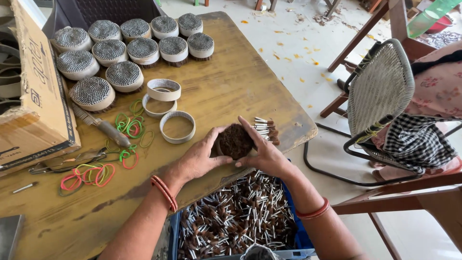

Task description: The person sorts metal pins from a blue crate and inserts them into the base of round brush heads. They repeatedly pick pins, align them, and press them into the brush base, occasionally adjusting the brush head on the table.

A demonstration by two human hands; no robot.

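Note:
Both my hands close around a round bundle of small brown-tipped metal sticks (235, 140), held at the near edge of the worn yellow wooden table (231, 82). My left hand (201, 155) cups its left side and my right hand (263, 150) wraps its right side. A few loose sticks (263, 126) lie just behind my right hand. Three empty white rings (177, 127) rest on the table to the left. Below the table edge, a blue crate (302, 236) holds a heap of the same sticks.
Several finished round bundles in white rings (109, 50) stand at the far left. Coloured rubber bands (129, 126), a metal tool (103, 127) and tongs (62, 162) lie beside a cardboard box (36, 96). A woven chair (380, 91) with cloth stands right.

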